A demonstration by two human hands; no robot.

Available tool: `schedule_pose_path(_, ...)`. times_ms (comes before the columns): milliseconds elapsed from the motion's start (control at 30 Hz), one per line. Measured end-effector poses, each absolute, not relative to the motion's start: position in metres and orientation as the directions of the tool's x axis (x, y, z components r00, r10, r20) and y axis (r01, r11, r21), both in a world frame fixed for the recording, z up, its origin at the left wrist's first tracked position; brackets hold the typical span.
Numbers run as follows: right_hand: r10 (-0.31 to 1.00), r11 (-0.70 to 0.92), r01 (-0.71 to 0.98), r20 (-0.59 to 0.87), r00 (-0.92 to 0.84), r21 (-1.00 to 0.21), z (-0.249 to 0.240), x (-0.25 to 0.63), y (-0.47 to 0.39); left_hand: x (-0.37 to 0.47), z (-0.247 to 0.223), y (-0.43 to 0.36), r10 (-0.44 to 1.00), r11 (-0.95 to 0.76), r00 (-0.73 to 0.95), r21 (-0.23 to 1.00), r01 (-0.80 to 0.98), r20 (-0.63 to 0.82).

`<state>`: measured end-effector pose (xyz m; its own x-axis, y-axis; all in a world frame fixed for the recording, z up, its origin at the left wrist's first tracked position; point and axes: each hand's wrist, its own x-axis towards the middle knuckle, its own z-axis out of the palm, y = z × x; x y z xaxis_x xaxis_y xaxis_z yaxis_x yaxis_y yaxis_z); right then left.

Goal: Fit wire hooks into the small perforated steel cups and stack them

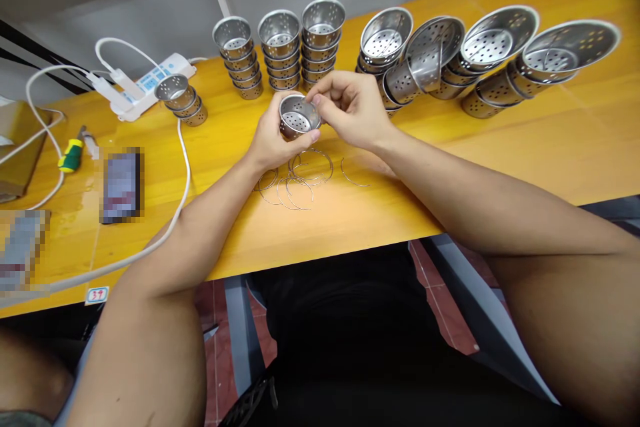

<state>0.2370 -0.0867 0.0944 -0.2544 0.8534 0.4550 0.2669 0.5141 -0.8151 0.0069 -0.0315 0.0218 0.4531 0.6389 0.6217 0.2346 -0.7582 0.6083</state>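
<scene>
Near left table edge, label [97, 295] reads "39". Farther back, power strip [153, 85], blue-marked, print too small. My left hand [270, 137] grips perforated steel cup [295, 123], mouth up, above wire rings [303, 178]. My right hand [361, 107] at cup's right rim, fingertips bunched; cannot tell if gripping. Far right, stacked cups [493, 57].

Bare forearms [450, 187], ungloved fingers [331, 82], black clothing [345, 320]
</scene>
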Motion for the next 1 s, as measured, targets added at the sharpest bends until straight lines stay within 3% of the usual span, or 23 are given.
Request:
schedule_pose_path(167, 0.807, 0.5, 0.171, 0.386, -0.447, -0.849, 0.098, 0.251, -0.083, 0.005, 0.022, -0.03, 0.643, -0.748, 0.464, 0.629, 0.212, 0.608)
schedule_pose_path(467, 0.802, 0.464, -0.002, 0.421, -0.423, -0.886, 0.092, 0.244, -0.077, 0.008, 0.023, -0.028, 0.572, -0.795, 0.518, 0.585, 0.159, 0.636)
schedule_pose_path(800, 0.824, 0.475, 0.097, 0.403, -0.399, -0.875, 0.094, 0.242, -0.08, 0.008, 0.027, -0.033, 0.56, -0.805, 0.525, 0.57, 0.164, 0.641)
schedule_pose_path(1000, 0.838, 0.537, 0.394, 0.416, -0.353, -0.746, 0.097, 0.25, -0.086, 0.005, 0.02, -0.028, 0.605, -0.783, 0.483, 0.584, 0.214, 0.633)
